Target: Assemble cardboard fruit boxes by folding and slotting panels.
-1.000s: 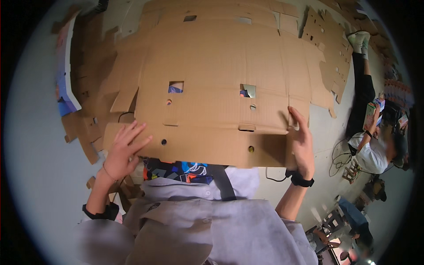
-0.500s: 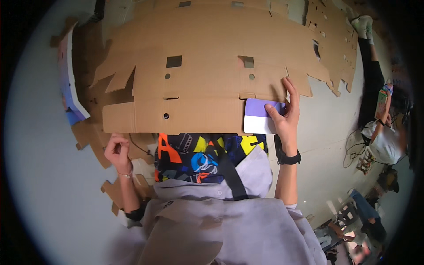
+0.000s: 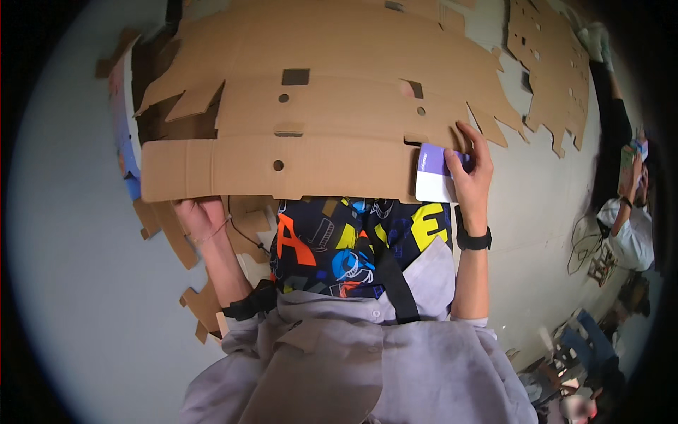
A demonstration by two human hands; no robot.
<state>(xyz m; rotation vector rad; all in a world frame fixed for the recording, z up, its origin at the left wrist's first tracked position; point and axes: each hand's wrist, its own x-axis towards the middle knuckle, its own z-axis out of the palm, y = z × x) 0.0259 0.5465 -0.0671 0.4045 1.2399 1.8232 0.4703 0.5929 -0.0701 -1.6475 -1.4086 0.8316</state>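
A big brown sheet of cardboard with holes is in front of the person, its near edge by a dark cloth. The cloth has big orange and yellow letters and bright pictures. The right hand has its thumb on a purple and white piece at the cardboard's right end; I cannot tell if its grip squeezes. Little white marks on the purple part are too small to read. The left hand's fingers go under the near edge, so its grip is hidden.
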